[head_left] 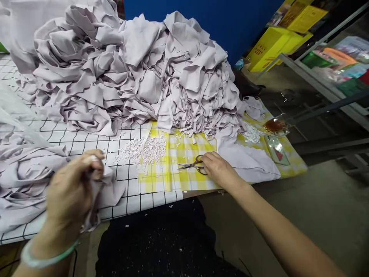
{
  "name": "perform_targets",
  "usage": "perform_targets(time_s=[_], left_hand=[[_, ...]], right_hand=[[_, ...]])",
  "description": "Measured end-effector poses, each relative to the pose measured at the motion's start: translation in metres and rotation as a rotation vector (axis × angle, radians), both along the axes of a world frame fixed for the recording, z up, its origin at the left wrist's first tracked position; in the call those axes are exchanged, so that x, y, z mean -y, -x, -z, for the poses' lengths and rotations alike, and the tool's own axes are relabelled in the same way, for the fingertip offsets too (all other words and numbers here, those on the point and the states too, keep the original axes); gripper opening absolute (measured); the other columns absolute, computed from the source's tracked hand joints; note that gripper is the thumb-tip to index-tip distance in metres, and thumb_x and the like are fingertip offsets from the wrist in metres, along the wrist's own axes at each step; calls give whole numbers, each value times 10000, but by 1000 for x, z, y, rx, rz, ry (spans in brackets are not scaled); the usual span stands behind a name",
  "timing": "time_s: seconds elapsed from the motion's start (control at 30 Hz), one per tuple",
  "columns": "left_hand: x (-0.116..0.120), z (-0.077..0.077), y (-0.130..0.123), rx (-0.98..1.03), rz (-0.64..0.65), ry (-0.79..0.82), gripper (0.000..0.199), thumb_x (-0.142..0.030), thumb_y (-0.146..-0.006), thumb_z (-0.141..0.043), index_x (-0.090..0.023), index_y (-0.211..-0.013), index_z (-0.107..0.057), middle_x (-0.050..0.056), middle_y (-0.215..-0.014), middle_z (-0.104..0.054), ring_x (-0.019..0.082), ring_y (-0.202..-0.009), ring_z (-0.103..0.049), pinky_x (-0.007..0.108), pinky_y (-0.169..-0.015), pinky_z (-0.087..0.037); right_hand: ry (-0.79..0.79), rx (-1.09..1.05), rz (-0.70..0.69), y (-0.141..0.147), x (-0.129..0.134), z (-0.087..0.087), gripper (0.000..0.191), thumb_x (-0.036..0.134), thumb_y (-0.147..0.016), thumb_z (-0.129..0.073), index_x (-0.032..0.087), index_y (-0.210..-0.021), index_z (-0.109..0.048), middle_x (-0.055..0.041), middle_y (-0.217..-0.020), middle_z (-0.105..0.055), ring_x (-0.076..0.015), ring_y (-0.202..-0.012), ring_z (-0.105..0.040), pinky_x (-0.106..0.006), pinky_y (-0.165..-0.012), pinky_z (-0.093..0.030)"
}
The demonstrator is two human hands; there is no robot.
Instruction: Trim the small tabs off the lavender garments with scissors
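My left hand [72, 184] is raised over the table's left side, its fingers curled in and somewhat blurred. A piece of pale lilac-grey fabric [108, 190] hangs at its palm and seems gripped there. My right hand [217, 167] has its fingers on the brown handles of small scissors [190, 166], which lie on a yellow checked cloth [178, 181] with blades pointing left. Left of the blades lies a scatter of small fabric snippets [147, 150]. A flat fabric piece [253, 161] lies beside my right wrist.
A large heap of lilac-grey fabric pieces [138, 77] fills the table's back. More fabric [25, 181] lies at the left. At the right end are a phone [276, 150], a glass with brown liquid [275, 126] and white bits [251, 132]. A metal rack [323, 84] stands beyond.
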State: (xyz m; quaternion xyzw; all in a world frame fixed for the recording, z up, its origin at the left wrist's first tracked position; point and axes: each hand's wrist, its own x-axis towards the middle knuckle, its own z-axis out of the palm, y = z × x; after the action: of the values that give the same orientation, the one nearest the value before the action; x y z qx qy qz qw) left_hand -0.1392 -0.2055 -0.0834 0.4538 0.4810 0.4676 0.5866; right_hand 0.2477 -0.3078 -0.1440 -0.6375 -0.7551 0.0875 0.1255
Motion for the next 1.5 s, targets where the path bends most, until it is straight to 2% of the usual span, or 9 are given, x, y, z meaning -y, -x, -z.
perform_targets(time_s=[0.13,0.23,0.33,0.43,0.63,0.83,1.07,1.23,1.5], left_hand=[[10,15,-36,109,-3,133,236,-161,-854,-590,-151,-634,-675,49,-948,-614,91,-691,-505,190,-565,-459],[20,19,-45,113,33,179,238,-188,-849,-605,-146,-630,-688,70,-1015,-631,103,-752,-538,192,-605,-474],[26,25,-51,112,101,129,246,-203,-864,-595,-153,-646,-698,84,-1039,-639,123,-805,-564,234,-690,-498],[28,35,-55,53,181,5,244,-237,-914,-582,-177,-717,-713,91,-1074,-629,176,-939,-593,317,-826,-509],[32,43,-52,-105,215,-226,264,-285,-990,-532,-205,-809,-706,90,-1143,-584,236,-1148,-544,426,-1049,-405],[33,41,-48,-119,192,-313,274,-287,-1016,-492,-207,-839,-685,84,-1147,-543,236,-1199,-497,410,-1062,-390],[33,38,-46,-237,196,-438,280,-275,-1033,-429,-208,-822,-600,93,-1019,-538,264,-1175,-475,434,-972,-431],[33,37,-47,-261,222,-478,256,-223,-1031,-421,-220,-806,-542,71,-892,-525,266,-1179,-458,445,-977,-417],[35,41,-49,-282,283,-540,207,-150,-1017,-410,-215,-865,-534,79,-1014,-508,241,-1161,-451,412,-964,-423]], right_hand=[[-13,-78,-78,-15,-3,-3,235,88,-881,-494,189,-954,-693,-99,-906,-708,-256,-870,-648,-442,-826,-564],[-73,-284,57,-12,2,4,171,164,-898,-531,193,-958,-688,-83,-913,-717,-210,-773,-666,-386,-734,-578],[-74,-645,211,22,4,16,178,248,-892,-592,193,-1024,-699,-89,-971,-706,-187,-779,-686,-314,-645,-589],[22,-969,258,75,-2,20,209,313,-875,-634,200,-1035,-706,-98,-1040,-707,-204,-898,-703,-316,-697,-611],[356,-1278,195,146,-23,-6,269,383,-920,-536,198,-1060,-673,-84,-992,-704,-216,-939,-681,-366,-816,-589],[366,-1097,95,159,-26,-25,309,438,-859,-688,225,-1072,-620,-66,-1071,-632,-190,-896,-623,-324,-794,-546],[110,-703,58,158,-19,-27,435,540,-717,-830,220,-780,-543,5,-729,-547,-151,-653,-491,-278,-594,-453],[71,-666,4,154,-17,-30,408,526,-742,-805,221,-745,-534,22,-661,-531,-133,-588,-457,-267,-530,-402],[86,-635,-19,149,-18,-30,392,525,-761,-780,220,-746,-534,14,-669,-562,-134,-589,-483,-278,-544,-418]])
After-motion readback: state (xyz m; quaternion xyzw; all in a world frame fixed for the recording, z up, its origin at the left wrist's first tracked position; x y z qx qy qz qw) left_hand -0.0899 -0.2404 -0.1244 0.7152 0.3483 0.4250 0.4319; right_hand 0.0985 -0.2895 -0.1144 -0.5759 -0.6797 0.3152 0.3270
